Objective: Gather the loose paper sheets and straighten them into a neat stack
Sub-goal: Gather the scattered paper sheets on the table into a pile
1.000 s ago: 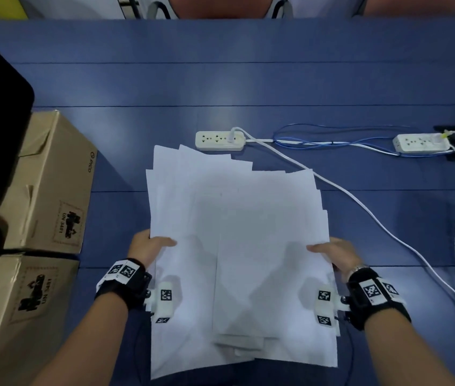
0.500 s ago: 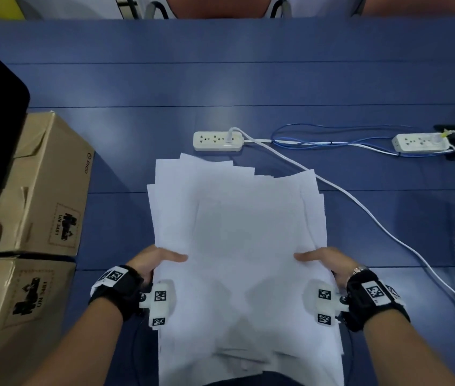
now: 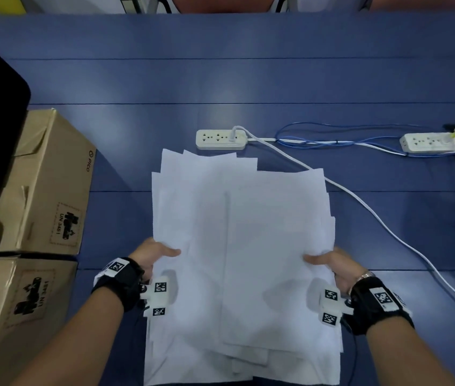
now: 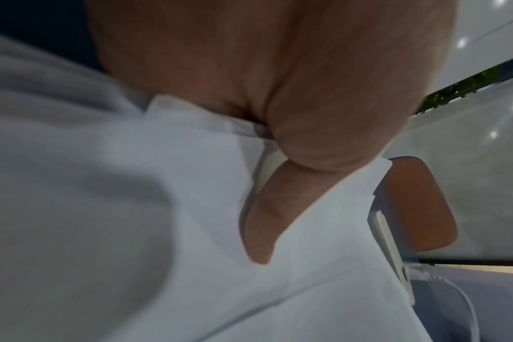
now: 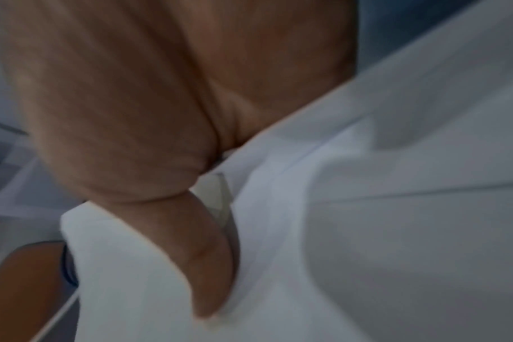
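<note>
A dark blue bench (image 3: 248, 79) made of long flat panels fills the head view, with 2 brown cardboard boxes (image 3: 48, 185) at its left edge. On its near middle is an uneven pile of white paper sheets (image 3: 243, 246), corners fanned out at the far end and edges stepped at the near end, the top sheet set off toward the right. The left hand (image 3: 151, 253) pinches the pile's left edge, thumb lying on top; the right hand (image 3: 332, 264) grips the right edge in the same way, thumb over the paper. Beyond the pile lies a white 3-socket power strip (image 3: 220, 139) with a white cable (image 3: 387, 229) trailing off to the right, and a second white power strip (image 3: 429, 142) sits at far right.
</note>
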Available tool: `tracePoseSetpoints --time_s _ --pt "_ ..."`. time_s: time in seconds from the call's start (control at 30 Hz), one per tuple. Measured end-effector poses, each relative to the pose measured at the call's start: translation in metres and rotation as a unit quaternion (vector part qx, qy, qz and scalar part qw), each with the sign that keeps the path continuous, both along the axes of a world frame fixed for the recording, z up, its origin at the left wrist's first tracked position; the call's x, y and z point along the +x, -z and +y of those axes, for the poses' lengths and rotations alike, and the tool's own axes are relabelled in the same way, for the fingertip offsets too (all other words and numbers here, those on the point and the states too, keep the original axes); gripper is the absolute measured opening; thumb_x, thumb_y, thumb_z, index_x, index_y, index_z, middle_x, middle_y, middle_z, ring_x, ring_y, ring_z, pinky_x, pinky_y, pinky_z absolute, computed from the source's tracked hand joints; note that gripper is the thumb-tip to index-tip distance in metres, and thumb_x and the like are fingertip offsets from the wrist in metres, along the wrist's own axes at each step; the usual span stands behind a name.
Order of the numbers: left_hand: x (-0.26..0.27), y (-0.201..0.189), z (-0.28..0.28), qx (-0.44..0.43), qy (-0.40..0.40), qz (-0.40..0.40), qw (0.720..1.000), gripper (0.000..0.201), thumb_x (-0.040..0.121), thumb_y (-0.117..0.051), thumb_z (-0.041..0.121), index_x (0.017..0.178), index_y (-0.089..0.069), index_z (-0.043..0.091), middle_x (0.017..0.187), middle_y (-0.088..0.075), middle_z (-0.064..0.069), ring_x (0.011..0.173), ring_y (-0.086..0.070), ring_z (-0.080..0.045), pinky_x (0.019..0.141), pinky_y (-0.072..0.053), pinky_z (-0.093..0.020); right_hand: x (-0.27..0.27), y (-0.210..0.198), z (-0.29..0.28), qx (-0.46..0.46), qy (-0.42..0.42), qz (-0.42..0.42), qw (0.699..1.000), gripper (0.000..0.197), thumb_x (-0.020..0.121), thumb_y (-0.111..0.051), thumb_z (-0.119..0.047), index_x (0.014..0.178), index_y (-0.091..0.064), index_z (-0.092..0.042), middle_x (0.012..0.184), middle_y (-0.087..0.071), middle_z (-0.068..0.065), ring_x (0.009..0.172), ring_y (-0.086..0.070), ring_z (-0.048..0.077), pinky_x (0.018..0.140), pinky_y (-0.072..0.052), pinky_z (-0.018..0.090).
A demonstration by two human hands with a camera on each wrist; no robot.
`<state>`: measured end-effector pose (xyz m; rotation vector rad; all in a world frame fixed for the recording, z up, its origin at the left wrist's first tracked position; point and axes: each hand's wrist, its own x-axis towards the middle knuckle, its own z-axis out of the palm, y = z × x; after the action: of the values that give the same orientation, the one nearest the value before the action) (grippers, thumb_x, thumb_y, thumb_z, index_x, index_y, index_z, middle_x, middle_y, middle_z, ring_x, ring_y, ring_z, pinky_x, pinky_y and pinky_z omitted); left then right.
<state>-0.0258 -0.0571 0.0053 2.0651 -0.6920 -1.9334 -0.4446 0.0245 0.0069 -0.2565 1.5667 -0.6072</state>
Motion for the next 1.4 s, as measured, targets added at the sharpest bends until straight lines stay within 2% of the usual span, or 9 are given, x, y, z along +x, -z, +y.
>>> tracePoseSetpoints --time_s 0.23,0.5,0.73,0.83,0.97,1.1,1.17,1.3,1.4 --pt "-0.032 -0.005 0.001 -0.028 -0.017 0.028 0.999 0.026 0.082 -0.076 -0.004 0.106 -0.072 0.005 0.102 -0.078 -0.014 0.097 -0.072 -0.034 0.087 -0.057 -0.044 0.030 0.008 -0.014 -0.015 -0.019 0.018 1.000 0.035 0.073 -0.080 0.003 0.107 -0.071 0.003 0.103 -0.075 0.023 0.096 -0.072 0.040 0.090 -0.055 0.054" --pt "-0.026 0.003 -0.004 -0.031 -0.052 0.043 0.997 0.025 0.097 -0.062 0.002 0.122 -0.066 0.001 0.124 -0.071 -0.019 0.115 -0.067 -0.035 0.106 -0.049 -0.050 0.029 0.014 -0.014 -0.016 0.013 0.035 0.999 0.033 0.075 -0.078 0.005 0.108 -0.070 0.004 0.102 -0.075 0.023 0.096 -0.071 0.041 0.088 -0.056 0.056" --pt "-0.028 0.002 -0.008 -0.039 0.015 0.017 0.999 0.030 0.101 -0.059 0.008 0.128 -0.061 -0.002 0.122 -0.071 -0.020 0.110 -0.069 -0.037 0.092 -0.056 -0.044 0.035 0.015 -0.011 -0.034 0.013 0.049 0.998 0.029 0.077 -0.077 0.006 0.105 -0.071 0.004 0.094 -0.076 0.019 0.080 -0.073 0.034 0.065 -0.059 0.037" --pt "-0.031 -0.002 -0.012 -0.043 0.042 0.018 0.998 0.028 0.100 -0.060 0.011 0.127 -0.063 0.002 0.121 -0.072 -0.017 0.105 -0.071 -0.034 0.078 -0.060 -0.037 0.034 0.015 -0.012 -0.039 0.010 0.049 0.998 0.028 0.078 -0.076 0.006 0.105 -0.071 0.005 0.097 -0.076 0.021 0.085 -0.072 0.035 0.072 -0.058 0.041" --pt "-0.040 -0.002 -0.014 -0.057 0.013 0.018 0.998 0.025 0.101 -0.057 0.010 0.121 -0.065 -0.001 0.114 -0.072 -0.019 0.098 -0.069 -0.033 0.087 -0.055 -0.040 0.035 0.012 -0.017 -0.032 -0.009 0.061 0.998 0.031 0.078 -0.078 0.003 0.108 -0.070 0.004 0.102 -0.075 0.021 0.094 -0.071 0.037 0.082 -0.057 0.046" --pt "-0.047 -0.007 -0.012 -0.018 -0.042 0.062 0.997 0.038 0.086 -0.071 0.040 0.112 -0.074 0.012 0.100 -0.076 -0.008 0.086 -0.069 -0.028 0.073 -0.052 -0.035 0.035 0.012 -0.024 -0.028 -0.014 0.075 0.997 0.037 0.074 -0.081 -0.001 0.109 -0.069 0.003 0.102 -0.075 0.020 0.096 -0.071 0.037 0.090 -0.056 0.053" --pt "-0.055 -0.009 -0.011 -0.050 0.013 0.051 0.997 0.040 0.077 -0.084 0.028 0.113 -0.075 0.014 0.106 -0.080 -0.006 0.097 -0.075 -0.026 0.086 -0.056 -0.038 0.048 0.009 -0.028 -0.035 -0.029 0.073 0.996 0.038 0.075 -0.081 -0.002 0.111 -0.069 0.001 0.102 -0.076 0.016 0.095 -0.072 0.034 0.091 -0.056 0.051" --pt "-0.053 -0.008 -0.012 -0.093 0.016 -0.020 0.995 0.027 0.073 -0.083 -0.004 0.095 -0.073 0.008 0.096 -0.078 -0.009 0.085 -0.073 -0.024 0.075 -0.055 -0.031 0.061 0.000 -0.034 -0.061 -0.028 0.117 0.991 0.033 0.073 -0.082 -0.004 0.104 -0.071 -0.005 0.091 -0.074 0.005 0.084 -0.071 0.024 0.072 -0.056 0.031" --pt "-0.040 -0.002 -0.007 -0.065 0.012 -0.032 0.997 0.028 0.073 -0.084 -0.005 0.096 -0.071 0.005 0.097 -0.075 -0.009 0.091 -0.071 -0.027 0.081 -0.053 -0.033 0.067 0.000 -0.035 -0.081 -0.016 0.178 0.981 0.066 0.053 -0.089 -0.014 0.112 -0.062 -0.007 0.101 -0.072 0.006 0.087 -0.070 0.023 0.075 -0.058 0.034"
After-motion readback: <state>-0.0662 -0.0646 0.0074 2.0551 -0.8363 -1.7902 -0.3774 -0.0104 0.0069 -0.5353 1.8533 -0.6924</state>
